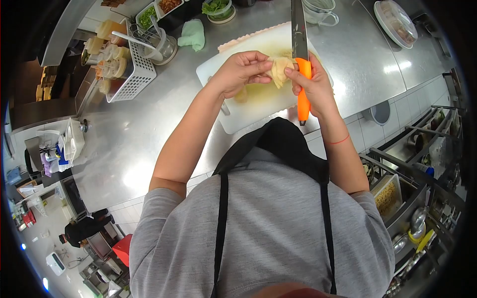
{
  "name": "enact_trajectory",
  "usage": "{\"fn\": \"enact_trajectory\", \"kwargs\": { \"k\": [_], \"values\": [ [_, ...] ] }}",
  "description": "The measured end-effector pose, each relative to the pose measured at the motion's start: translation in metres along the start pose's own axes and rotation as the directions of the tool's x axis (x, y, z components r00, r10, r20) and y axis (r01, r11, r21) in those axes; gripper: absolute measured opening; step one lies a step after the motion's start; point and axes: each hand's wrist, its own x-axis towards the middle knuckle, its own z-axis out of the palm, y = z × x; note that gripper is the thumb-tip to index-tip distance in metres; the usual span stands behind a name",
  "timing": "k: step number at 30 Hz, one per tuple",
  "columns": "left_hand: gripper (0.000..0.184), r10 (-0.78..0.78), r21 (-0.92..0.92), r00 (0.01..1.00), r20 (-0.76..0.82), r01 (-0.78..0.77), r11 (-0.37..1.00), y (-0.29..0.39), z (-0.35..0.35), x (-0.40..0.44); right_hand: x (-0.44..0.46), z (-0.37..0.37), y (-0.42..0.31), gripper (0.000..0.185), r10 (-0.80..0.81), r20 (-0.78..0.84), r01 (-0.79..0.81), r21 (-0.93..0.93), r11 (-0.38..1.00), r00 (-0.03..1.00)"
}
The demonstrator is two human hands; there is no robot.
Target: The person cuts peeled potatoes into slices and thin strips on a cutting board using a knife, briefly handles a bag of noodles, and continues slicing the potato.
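Observation:
Over a white cutting board (238, 119), my left hand (243, 72) pinches the left side of a pale yellow, folded piece of food (280, 69). On its right side, my right hand (313, 84) grips the piece between thumb and fingers and also holds a knife (303, 89) with an orange handle. The blade points up and away from me, past the board's far edge. Yellowish liquid wets the middle of the board. Under my left wrist lies part of a grey handle-like object (225, 108), its far part hidden.
At the left stands a white basket (141, 74) of sauce bottles, beside a clear jug (166, 49) with utensils. A green cloth (192, 36) lies behind the board. A glass cup (319, 12) and a lidded dish (396, 25) are at the back right. Far left, a person (84, 231) in dark clothing.

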Motion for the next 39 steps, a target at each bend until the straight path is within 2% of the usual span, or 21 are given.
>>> {"fn": "enact_trajectory", "kwargs": {
  "k": [1,4,6,8,11,15,19,22,24,26,27,28,30,33,37,39],
  "values": [
    [0.018,0.002,-0.017,1.0,0.01,-0.001,1.0,-0.002,0.0,-0.001,0.0,-0.001,0.0,0.037,0.055,0.009,-0.056,0.09,0.994,0.998],
    [0.018,-0.003,-0.039,1.0,0.001,0.003,0.999,-0.006,0.004,-0.002,-0.001,-0.004,0.004,0.03,0.074,0.036,-0.079,0.172,0.982,0.997],
    [0.018,-0.008,-0.047,1.0,-0.022,0.007,0.999,-0.011,0.008,-0.002,-0.002,-0.004,0.008,0.032,0.065,0.015,-0.066,0.191,0.979,0.998],
    [0.018,0.059,-0.102,0.996,-0.063,-0.065,0.993,-0.017,0.014,-0.002,-0.002,-0.002,0.011,0.034,0.054,-0.003,-0.052,0.212,0.976,0.999],
    [0.016,0.079,-0.115,0.988,-0.134,-0.094,0.989,-0.024,0.022,-0.002,-0.002,-0.001,0.012,0.038,0.024,-0.067,-0.006,0.258,0.966,0.997],
    [0.017,0.072,-0.15,0.98,-0.184,-0.101,0.984,-0.027,0.032,-0.002,-0.003,-0.001,0.012,0.04,-0.023,-0.13,0.054,0.237,0.97,0.991],
    [0.016,0.068,-0.163,0.95,-0.304,-0.122,0.979,-0.024,0.031,-0.003,0.001,-0.014,0.01,0.039,-0.056,-0.186,0.105,0.266,0.958,0.981],
    [0.015,0.065,-0.126,0.934,-0.351,-0.115,0.985,-0.025,0.026,-0.004,0.0,-0.024,-0.001,0.037,0.002,-0.136,0.033,0.25,0.968,0.991],
    [0.015,0.062,-0.117,0.933,-0.354,-0.11,0.987,-0.025,0.025,-0.004,-0.002,-0.021,-0.002,0.04,0.009,-0.107,0.014,0.214,0.977,0.994],
    [0.014,0.048,-0.13,0.945,-0.324,-0.094,0.987,-0.023,0.026,-0.005,-0.004,-0.01,-0.004,0.047,-0.002,-0.027,0.003,0.048,0.999,1.0],
    [0.014,0.048,-0.131,0.945,-0.324,-0.095,0.987,-0.021,0.027,-0.006,-0.003,-0.008,0.0,0.06,0.007,-0.001,-0.007,-0.018,1.0,1.0],
    [0.014,0.024,-0.12,0.955,-0.294,-0.062,0.991,-0.017,0.028,-0.008,-0.003,-0.005,-0.001,0.06,0.008,0.002,-0.008,-0.018,1.0,1.0],
    [0.014,0.001,-0.109,0.963,-0.268,-0.031,0.994,-0.016,0.027,-0.011,-0.003,0.001,-0.003,0.069,-0.068,0.008,0.068,-0.258,0.964,0.998],
    [0.015,-0.004,-0.08,0.968,-0.251,-0.016,0.997,-0.019,0.025,-0.011,0.001,-0.001,0.004,0.076,-0.113,0.066,0.128,-0.316,0.94,0.991],
    [0.017,0.01,-0.058,0.974,-0.227,-0.024,0.998,-0.019,0.029,-0.015,0.004,-0.002,0.014,0.076,-0.156,0.047,0.163,-0.329,0.93,0.987],
    [0.018,0.014,-0.053,0.972,-0.233,-0.027,0.998,-0.018,0.03,-0.015,0.007,-0.004,0.017,0.076,-0.258,0.023,0.249,-0.358,0.9,0.966]
  ]
}}
